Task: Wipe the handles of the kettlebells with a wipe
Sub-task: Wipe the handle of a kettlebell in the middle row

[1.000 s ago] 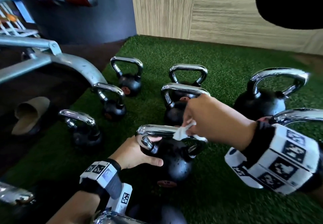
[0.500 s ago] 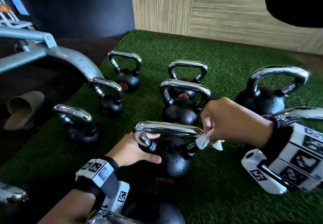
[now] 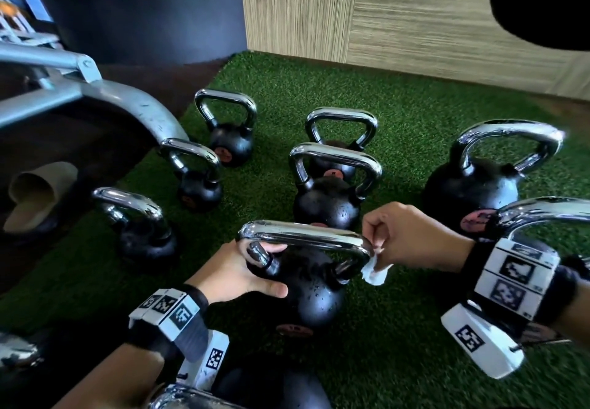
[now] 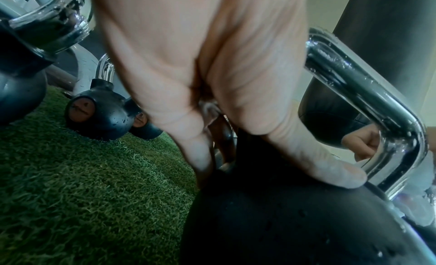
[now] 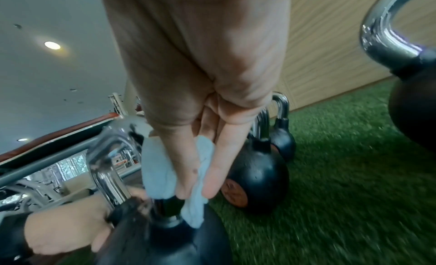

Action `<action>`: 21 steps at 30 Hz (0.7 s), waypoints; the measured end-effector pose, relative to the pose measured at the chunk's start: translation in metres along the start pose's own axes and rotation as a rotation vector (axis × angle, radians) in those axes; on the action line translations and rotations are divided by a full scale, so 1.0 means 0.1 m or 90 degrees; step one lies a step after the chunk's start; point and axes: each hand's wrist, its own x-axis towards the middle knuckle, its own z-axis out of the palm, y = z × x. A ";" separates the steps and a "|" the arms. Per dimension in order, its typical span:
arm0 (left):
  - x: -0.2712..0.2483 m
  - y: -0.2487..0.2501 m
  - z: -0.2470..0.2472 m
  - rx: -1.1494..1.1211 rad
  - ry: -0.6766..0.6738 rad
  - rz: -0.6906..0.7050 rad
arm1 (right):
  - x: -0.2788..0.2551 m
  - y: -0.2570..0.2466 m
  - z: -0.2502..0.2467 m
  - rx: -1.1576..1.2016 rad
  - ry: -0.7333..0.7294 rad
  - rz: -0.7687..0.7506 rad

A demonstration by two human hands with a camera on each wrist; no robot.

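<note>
Head view – near kettlebell [image 3: 303, 293]: black body, upright on green turf [image 3: 399, 329], front centre; chrome handle [image 3: 303, 233] on top.
Head view – L hand [image 3: 236, 276]: wrapped round the handle's left post where it meets the body; thumb lies across the body's front, fingers curl behind the post.
Head view – R hand [image 3: 412, 239]: at the handle's right bend, fingertips pinched together on a white wipe [image 3: 375, 270]; wipe hangs down beside the right post, touching the bend.
Head view – other kettlebells: six more on the turf, e.g. one just behind [image 3: 329, 198], a large one at right [image 3: 479, 185], three smaller at left; all upright w/ chrome handles.
Head view – surroundings: grey machine frame [image 3: 105, 102] at left, beige slipper [image 3: 35, 195] on dark floor, wood-look wall [image 3: 415, 13] at back.

L wrist view – L hand [image 4: 212, 73]: thumb [image 4: 330, 174] pressed on the black body, fingers closed round the post; grip clamped.
L wrist view – handle [image 4: 368, 108]: chrome, wet spots, runs to the right bend; part of R hand [image 4: 361, 144] seen behind it.

R wrist view – R hand [image 5: 200, 82]: thumb and fingers straight-ish, squeezing the wipe [image 5: 165, 166] between them.
R wrist view – wipe position: bunched, lower end touching the foot of the right post atop the body; chrome post [image 5: 106, 168] just beside it.
R wrist view – L hand [image 5: 68, 230]: low left, holding the kettlebell's far side.
</note>
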 end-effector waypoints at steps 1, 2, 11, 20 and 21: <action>0.00 0.01 0.00 0.001 0.002 0.000 | 0.02 0.04 0.08 0.021 -0.006 0.000; -0.01 0.01 0.00 0.006 0.004 0.002 | 0.04 0.08 0.16 0.043 -0.010 0.002; -0.13 0.03 -0.09 0.011 -0.043 -0.039 | -0.03 0.28 0.12 0.146 -0.095 0.038; -0.72 0.59 -0.99 -0.104 0.198 0.063 | -0.23 -0.42 -0.52 0.219 0.066 -0.095; -0.74 0.76 -1.00 -0.129 0.214 0.095 | -0.24 -0.51 -0.51 0.241 0.082 -0.120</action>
